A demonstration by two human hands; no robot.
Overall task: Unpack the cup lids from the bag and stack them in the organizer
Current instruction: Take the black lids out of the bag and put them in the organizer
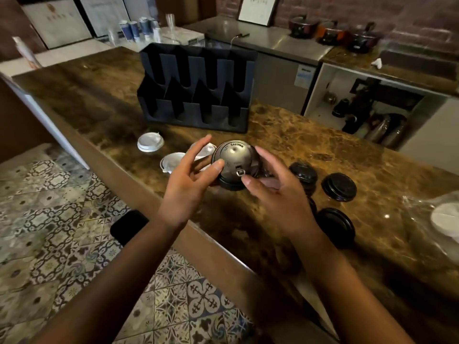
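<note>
Hands met at the frame's centre over the brown marbled stone counter (323, 155): the left hand (188, 180) and the right hand (278, 189) each pinched the rim of a round black plastic cup lid (234, 163) between thumb and fingers, tilting its top toward the camera. Right of them, more black lids (339, 186) lay flat on the counter, and at the right edge sat a clear plastic bag (422, 207) with white lids inside. Left of centre lay loose white plastic lids (150, 142). Farther back, in the upper middle, the black slotted organizer (196, 88) stood upright.
</note>
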